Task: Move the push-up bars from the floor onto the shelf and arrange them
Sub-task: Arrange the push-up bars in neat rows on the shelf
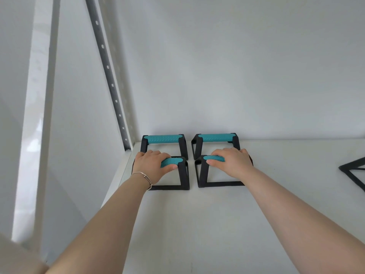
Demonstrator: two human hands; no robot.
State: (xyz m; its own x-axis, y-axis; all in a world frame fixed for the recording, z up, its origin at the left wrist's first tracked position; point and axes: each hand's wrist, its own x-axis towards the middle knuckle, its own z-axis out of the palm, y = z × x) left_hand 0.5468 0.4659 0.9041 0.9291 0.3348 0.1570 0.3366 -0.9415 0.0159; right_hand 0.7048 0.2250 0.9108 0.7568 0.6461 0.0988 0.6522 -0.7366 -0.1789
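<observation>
Teal grips [172, 161] — left hand [152, 165], right hand [231, 163], each wrapped palm-down

Four push-up bars [215, 137] near the middle of the frame share the same colours: black frames, teal grips with a fine ribbed pattern. The shelf [197, 224] is plain white, the wall [237, 66] pale grey. At upper left, a grey upright [107, 66] shows a row of small light holes. Lower left of centre, a thin silver bracelet [145, 177] — at the right edge, another black frame [353, 171].

Bright, even, diffuse light; faint soft shadows; sharp centre; wide-angle bending at edges.
</observation>
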